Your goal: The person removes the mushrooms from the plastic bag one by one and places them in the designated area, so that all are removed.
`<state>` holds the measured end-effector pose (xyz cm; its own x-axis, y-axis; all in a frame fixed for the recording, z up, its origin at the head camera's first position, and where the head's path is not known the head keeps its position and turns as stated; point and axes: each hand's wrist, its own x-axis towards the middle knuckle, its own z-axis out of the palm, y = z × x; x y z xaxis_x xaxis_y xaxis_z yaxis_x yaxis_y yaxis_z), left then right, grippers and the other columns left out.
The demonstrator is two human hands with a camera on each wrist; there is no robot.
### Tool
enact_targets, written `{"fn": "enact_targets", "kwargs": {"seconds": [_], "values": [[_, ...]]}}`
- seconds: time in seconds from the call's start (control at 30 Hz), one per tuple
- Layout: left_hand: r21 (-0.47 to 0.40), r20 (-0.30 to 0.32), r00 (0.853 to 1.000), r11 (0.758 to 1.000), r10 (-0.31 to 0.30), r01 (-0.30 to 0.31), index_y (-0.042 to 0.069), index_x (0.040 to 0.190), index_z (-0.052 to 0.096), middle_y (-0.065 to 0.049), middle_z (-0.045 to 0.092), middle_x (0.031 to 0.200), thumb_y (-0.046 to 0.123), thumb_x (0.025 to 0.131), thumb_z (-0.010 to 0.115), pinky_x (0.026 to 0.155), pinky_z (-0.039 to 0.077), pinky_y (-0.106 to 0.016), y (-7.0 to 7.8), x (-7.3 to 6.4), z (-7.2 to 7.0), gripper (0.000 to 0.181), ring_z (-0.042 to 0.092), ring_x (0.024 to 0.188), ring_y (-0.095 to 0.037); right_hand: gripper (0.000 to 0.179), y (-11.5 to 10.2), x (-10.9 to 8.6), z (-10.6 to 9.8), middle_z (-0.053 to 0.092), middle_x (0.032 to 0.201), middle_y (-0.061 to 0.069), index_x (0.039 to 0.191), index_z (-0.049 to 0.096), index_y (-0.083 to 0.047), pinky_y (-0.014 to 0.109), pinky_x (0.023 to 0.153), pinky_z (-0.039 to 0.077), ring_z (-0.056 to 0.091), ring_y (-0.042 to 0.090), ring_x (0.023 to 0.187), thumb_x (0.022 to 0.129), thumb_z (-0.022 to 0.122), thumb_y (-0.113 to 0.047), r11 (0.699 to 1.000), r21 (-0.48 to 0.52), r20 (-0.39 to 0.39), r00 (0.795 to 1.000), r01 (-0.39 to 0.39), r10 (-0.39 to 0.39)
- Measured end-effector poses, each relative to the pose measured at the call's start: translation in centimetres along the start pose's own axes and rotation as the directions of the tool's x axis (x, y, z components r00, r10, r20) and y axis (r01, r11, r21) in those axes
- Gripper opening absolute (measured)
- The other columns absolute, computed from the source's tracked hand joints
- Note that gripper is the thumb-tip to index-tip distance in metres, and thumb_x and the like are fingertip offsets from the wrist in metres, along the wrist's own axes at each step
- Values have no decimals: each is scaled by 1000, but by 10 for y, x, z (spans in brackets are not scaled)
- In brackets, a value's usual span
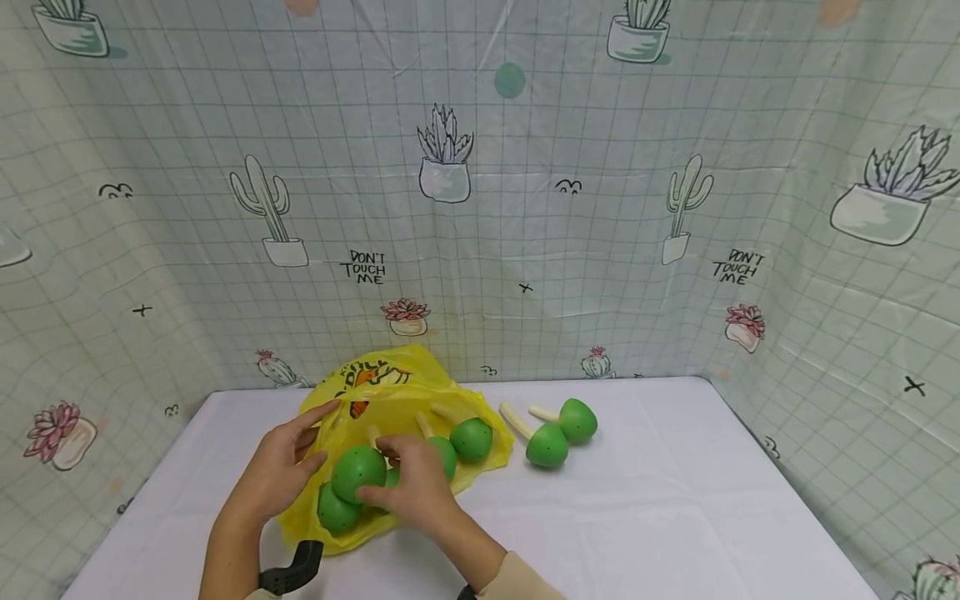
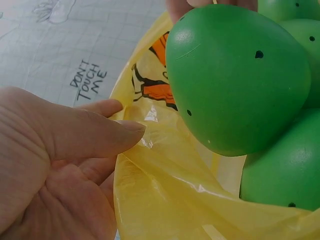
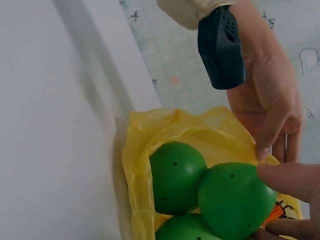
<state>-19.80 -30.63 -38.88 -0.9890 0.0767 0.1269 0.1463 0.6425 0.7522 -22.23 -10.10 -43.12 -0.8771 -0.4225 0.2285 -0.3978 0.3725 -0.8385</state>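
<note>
A yellow plastic bag [image 1: 416, 368] lies on its side, its mouth toward me, with several green-capped toy mushrooms inside. Their caps carry black dots and their stems are pale. My left hand [image 1: 276, 471] pinches the bag's left rim; in the left wrist view its thumb [image 2: 100, 132] lies over the plastic with fingers behind. My right hand [image 1: 422, 492] reaches into the mouth and grips one mushroom [image 1: 357, 473] by its cap, above another mushroom [image 1: 337, 510]. That held cap [image 3: 235, 200] overlaps its neighbours in the right wrist view, and its stem is mostly hidden.
Two more mushrooms [image 1: 547, 446] [image 1: 578, 421] lie on the white tablecloth [image 1: 645, 508], right of the bag. A curtain [image 1: 510, 208] printed with cacti hangs behind the table and along both sides. A black wrist device [image 1: 294, 568] sits on my left wrist.
</note>
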Motion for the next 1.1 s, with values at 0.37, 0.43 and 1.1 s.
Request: {"fn": "enact_targets", "kwargs": {"seconds": [0.37, 0.43, 1.1], "values": [[-19, 3, 1000, 1000, -1, 1, 1, 160, 40, -32, 45, 156, -15, 97, 61, 109, 49, -54, -2, -2, 2, 69, 54, 136, -48, 67, -5, -3, 13, 67, 130, 9, 137, 66, 1, 37, 104, 55, 62, 22, 123, 82, 94, -25, 992, -102, -24, 997, -74, 72], [-21, 4, 1000, 1000, 2, -2, 1, 160, 40, -32, 45, 156, -15, 97, 61, 109, 49, -54, -2, -1, 3, 69, 54, 136, -48, 66, -4, -3, 13, 68, 129, 8, 136, 66, 0, 37, 105, 55, 62, 21, 123, 82, 94, -25, 991, -112, -34, 997, -79, 76], [12, 14, 1000, 1000, -2, 2, 1, 160, 41, -30, 42, 159, -15, 97, 61, 110, 47, -57, 2, -1, 1, 68, 53, 137, -50, 55, 1, -6, 6, 69, 128, 7, 132, 69, 0, 33, 102, 56, 64, 17, 117, 86, 89, -22, 998, -60, -99, 995, 7, -13]]}}
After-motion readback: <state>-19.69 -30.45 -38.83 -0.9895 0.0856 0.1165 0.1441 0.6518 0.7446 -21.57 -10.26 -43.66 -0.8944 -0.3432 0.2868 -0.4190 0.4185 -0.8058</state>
